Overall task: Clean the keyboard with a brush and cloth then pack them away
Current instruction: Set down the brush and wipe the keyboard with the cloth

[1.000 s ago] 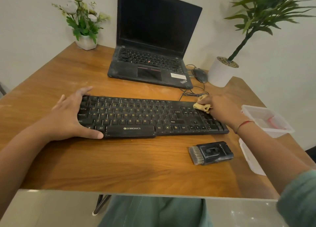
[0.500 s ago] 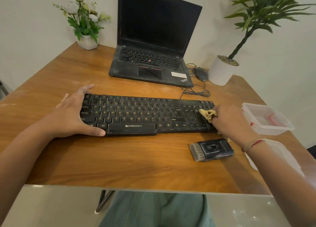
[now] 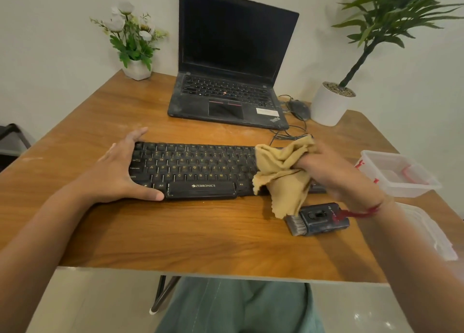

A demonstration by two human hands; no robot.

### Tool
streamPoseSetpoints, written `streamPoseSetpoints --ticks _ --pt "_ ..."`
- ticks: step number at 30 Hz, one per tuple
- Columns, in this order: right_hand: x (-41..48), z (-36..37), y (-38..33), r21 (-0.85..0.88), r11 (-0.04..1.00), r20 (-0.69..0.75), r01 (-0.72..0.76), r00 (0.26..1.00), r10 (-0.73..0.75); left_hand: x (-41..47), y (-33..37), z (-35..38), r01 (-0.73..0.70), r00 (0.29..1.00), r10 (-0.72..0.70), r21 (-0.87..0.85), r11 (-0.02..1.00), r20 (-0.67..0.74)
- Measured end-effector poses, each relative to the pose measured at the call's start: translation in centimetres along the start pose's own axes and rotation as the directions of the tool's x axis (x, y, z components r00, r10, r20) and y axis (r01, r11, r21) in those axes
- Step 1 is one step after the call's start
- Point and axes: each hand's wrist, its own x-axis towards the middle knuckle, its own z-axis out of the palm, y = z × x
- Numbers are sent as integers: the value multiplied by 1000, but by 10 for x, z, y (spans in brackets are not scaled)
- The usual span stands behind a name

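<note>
Mustard-yellow and loosely crumpled, the soft fabric cloth [image 3: 281, 174] is hanging from the right hand [image 3: 334, 174], whose fingers are bunching its upper folds in a tight clutch, though motion blur is hiding exactly how they lie. The cloth is draping over the right end of the long black plastic keyboard [image 3: 195, 172], and whether it is touching the keys I cannot tell. Its lowest corner is dangling in front of the bristles of the small black-handled brush [image 3: 321, 219], which is lying on the brown wooden table [image 3: 175, 232] just beside the keyboard's front edge. The left hand [image 3: 118, 174] is bracing the keyboard's left end, fingers straight and spread along the back, thumb stretched along the front. The cloth is looking light and limp, likely to flop and trail, so gathering it into a wad should be giving firmer wiping. The keyboard is looking stiff and light enough to slide, so steadying it at one end seems sensible. A clear plastic container [image 3: 411, 190] is waiting open at the right.
</note>
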Motion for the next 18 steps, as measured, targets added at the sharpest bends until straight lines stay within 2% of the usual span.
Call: streamPoseSetpoints --ticks 2,5,7,9,12,13,14,16,18 --pt "-6 -20 8 69 998 -64 6 998 -2 0 -2 -1 7 1000 -7 -15 1000 11" --pt "-15 -48 23 -7 998 -240 61 969 -60 1 -2 -1 2 1000 -1 -31 1000 20" --pt "-29 -63 29 -182 981 -343 73 930 -133 1 -2 -1 -3 1000 4 -45 999 24" --pt "-45 -70 33 -404 910 -373 91 892 -255 0 -2 -2 -2 1000 4 -62 998 25" --pt "-65 -57 42 -711 701 -362 52 828 -429 1 -2 -1 -18 1000 20 -66 998 22" --pt "-69 -48 46 -774 632 -338 37 820 -462 0 -2 -1 -22 999 24 -68 997 23" --pt "-72 -38 52 -816 577 -284 36 845 -454 0 -2 -1 -26 999 27 -72 997 22" --pt "-75 -19 61 -861 508 -132 33 949 -286 0 -1 -1 -28 999 30 -77 997 18" --pt "-79 -7 73 -843 537 -35 45 990 -138 -1 1 -1 -24 1000 25 -72 997 18"
